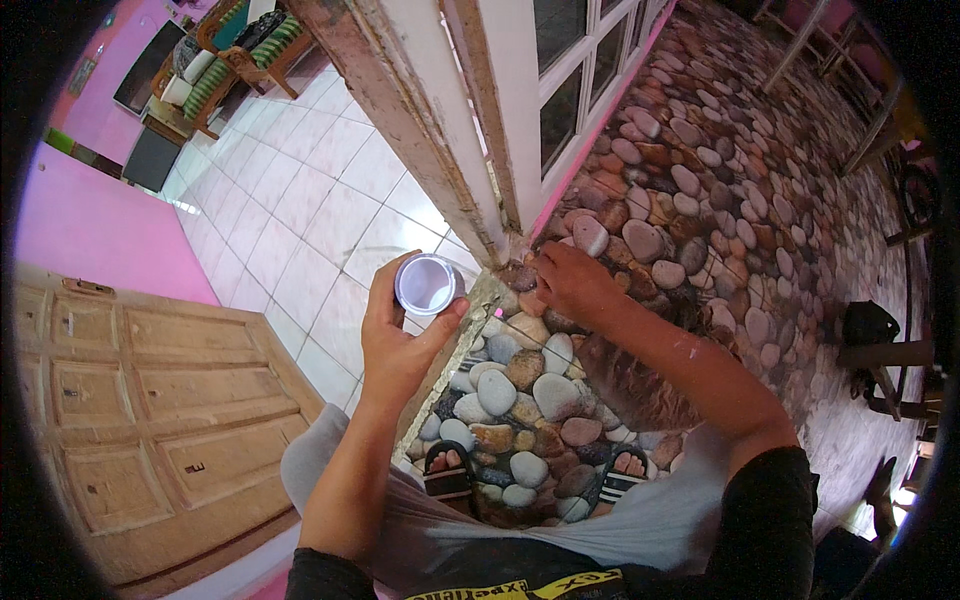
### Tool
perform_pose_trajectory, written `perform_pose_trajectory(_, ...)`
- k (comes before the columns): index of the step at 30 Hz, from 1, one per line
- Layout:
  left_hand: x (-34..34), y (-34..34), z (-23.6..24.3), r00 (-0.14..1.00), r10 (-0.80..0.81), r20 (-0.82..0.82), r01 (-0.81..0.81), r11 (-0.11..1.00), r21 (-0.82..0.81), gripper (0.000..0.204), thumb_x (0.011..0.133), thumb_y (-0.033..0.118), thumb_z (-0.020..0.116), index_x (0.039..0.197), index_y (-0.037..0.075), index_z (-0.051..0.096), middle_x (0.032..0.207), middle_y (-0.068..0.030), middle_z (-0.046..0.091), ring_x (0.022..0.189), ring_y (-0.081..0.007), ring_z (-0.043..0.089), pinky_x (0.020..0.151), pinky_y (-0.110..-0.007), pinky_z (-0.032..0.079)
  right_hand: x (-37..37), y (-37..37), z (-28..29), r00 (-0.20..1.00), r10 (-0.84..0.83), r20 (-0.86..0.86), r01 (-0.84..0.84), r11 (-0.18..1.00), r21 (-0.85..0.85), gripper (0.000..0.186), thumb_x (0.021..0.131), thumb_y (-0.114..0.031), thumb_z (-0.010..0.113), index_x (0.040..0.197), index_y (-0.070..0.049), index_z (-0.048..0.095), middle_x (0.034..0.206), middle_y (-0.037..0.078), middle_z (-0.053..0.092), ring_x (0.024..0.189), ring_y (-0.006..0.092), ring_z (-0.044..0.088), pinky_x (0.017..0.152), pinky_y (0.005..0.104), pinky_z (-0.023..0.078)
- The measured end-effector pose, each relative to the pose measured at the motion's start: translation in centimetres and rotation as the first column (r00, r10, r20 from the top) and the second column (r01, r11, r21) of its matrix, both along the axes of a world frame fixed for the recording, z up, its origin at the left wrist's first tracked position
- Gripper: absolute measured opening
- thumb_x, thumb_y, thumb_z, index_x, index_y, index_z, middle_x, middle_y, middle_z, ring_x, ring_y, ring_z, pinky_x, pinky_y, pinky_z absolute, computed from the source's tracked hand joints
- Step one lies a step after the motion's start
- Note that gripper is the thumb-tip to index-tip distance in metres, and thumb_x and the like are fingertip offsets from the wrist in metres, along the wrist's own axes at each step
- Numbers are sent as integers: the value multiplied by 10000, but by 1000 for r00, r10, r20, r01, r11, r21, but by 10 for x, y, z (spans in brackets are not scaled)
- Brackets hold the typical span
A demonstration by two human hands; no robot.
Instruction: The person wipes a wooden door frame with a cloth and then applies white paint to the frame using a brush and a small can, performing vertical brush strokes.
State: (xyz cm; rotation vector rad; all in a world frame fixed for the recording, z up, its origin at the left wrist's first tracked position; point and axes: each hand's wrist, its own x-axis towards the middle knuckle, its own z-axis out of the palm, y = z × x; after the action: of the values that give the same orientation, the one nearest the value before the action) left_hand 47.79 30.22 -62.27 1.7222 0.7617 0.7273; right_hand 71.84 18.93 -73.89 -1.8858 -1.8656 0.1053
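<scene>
My left hand is wrapped round a small translucent plastic cup, held upright above the doorway, its inside pale. My right hand reaches to the foot of the worn door frame, where the brown and white wood comes down to the floor. Its fingers are bent together close to the base of the post. What they hold, if anything, is hidden. A rough, chipped sill runs from the post toward me between the two floors.
A pebble-patterned floor spreads to the right, with my sandalled feet on it. White tiles lie inside to the left. An open panelled wooden door stands at the near left. Cushioned chairs are at the back. A white-framed window rises beside the post.
</scene>
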Motion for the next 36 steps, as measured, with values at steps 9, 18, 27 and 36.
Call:
perform_pose_trajectory(9,0,-1,-1,1000,1,-4,-1,1000,-15,643,813,20,836,1375,3,525,1293,-94,617,1235,-197,599,1075,-352,468,-11,12,13,998,31,63,-40,989,142,427,814,-86,717,1213,29,617,1117,164,580,1076,360,607,940,436,511)
perform_pose_trajectory(18,1,-3,5,1000,-13,17,13,1000,-19,640,814,38,844,1371,21,530,1269,-70,620,1218,-181,603,1067,-344,467,-17,6,78,994,26,108,-49,976,213,451,794,-67,729,1219,37,617,1131,166,586,1061,358,609,922,446,522)
perform_pose_trajectory(27,2,-9,20,998,-22,66,23,1000,-14,641,788,65,863,1343,33,544,1240,-63,614,1204,-174,598,1058,-336,465,-15,-23,148,997,-58,45,35,919,393,423,778,-46,755,1190,-42,659,1071,149,619,927,347,647,798,439,555)
perform_pose_trajectory(36,3,-10,33,997,-18,74,10,993,114,631,764,74,870,1315,25,566,1232,-77,611,1186,-187,604,1059,-335,459,-17,-34,155,999,-53,-10,53,929,365,371,801,-41,742,1165,-75,679,1048,137,637,867,329,663,723,408,565)
